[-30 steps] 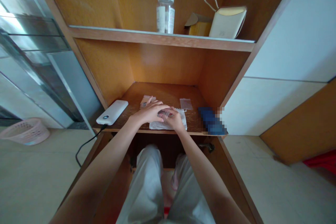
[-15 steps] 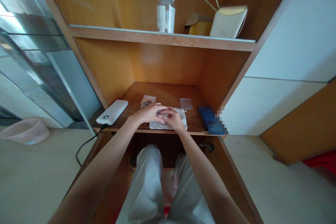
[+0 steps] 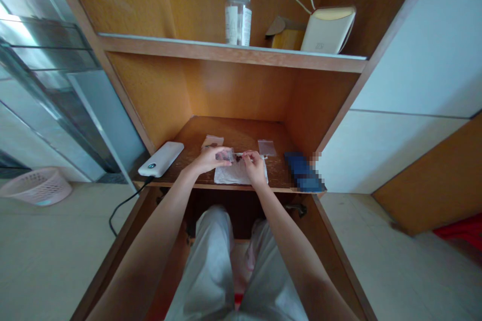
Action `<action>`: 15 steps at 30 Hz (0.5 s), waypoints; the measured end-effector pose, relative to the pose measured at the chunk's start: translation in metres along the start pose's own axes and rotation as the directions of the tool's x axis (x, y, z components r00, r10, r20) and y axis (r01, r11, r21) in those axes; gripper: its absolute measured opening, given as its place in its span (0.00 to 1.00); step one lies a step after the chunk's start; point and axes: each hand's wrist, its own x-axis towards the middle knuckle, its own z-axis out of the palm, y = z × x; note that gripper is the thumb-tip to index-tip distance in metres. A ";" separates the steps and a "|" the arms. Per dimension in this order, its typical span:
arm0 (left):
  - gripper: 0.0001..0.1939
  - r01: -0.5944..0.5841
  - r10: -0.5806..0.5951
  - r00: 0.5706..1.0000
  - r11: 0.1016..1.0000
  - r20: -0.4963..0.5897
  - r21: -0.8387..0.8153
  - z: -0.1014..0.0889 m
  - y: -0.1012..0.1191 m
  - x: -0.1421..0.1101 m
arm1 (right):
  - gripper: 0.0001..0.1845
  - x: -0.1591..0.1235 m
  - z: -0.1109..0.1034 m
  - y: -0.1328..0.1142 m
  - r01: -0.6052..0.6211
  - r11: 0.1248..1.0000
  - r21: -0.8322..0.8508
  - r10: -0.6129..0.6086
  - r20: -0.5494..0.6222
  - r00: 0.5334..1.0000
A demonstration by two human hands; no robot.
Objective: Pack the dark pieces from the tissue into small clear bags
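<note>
My left hand (image 3: pixel 209 160) is closed around a small clear plastic bag (image 3: pixel 225 155), held above the left part of a white cloth-like pouch (image 3: pixel 230 175). Opposite it, the fingers of my right hand (image 3: pixel 255 164) are pinched together at a small dark item (image 3: pixel 238 158), too small to name. This item sits between the bag and my right fingertips. Behind my left hand lies a small zip bag (image 3: pixel 214 139) with something dark in it, partly covered by the hand. A flat clear zip bag (image 3: pixel 267 148) rests just beyond my right hand.
A white power bank-like device (image 3: pixel 161 159) with a black cable (image 3: pixel 119 205) lies at the left edge. To the right is a blurred-out blue thing (image 3: pixel 304 171). On the upper shelf stand a bottle (image 3: pixel 238 17), a yellow box (image 3: pixel 288 35) and a cream device (image 3: pixel 327 31).
My hands were together with the fingers overlapping; now they have drawn apart. The clear bag in my left hand and the dark item by my right fingertips have come into sight.
</note>
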 end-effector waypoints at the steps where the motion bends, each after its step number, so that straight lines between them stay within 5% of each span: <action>1: 0.30 0.006 -0.006 1.000 0.999 0.001 -0.043 0.002 -0.005 -0.001 | 0.10 0.000 0.000 0.000 -0.003 1.000 -0.020 0.003 -0.006 1.000; 7: 0.31 0.049 -0.045 0.999 0.980 0.030 -0.193 0.007 -0.018 -0.008 | 0.09 0.000 0.001 0.001 -0.008 0.997 -0.082 0.007 -0.015 1.000; 15: 0.38 0.083 -0.129 0.989 0.884 -0.068 -0.461 0.010 -0.014 -0.027 | 0.09 0.000 0.001 0.000 -0.005 1.000 0.005 0.005 -0.015 1.000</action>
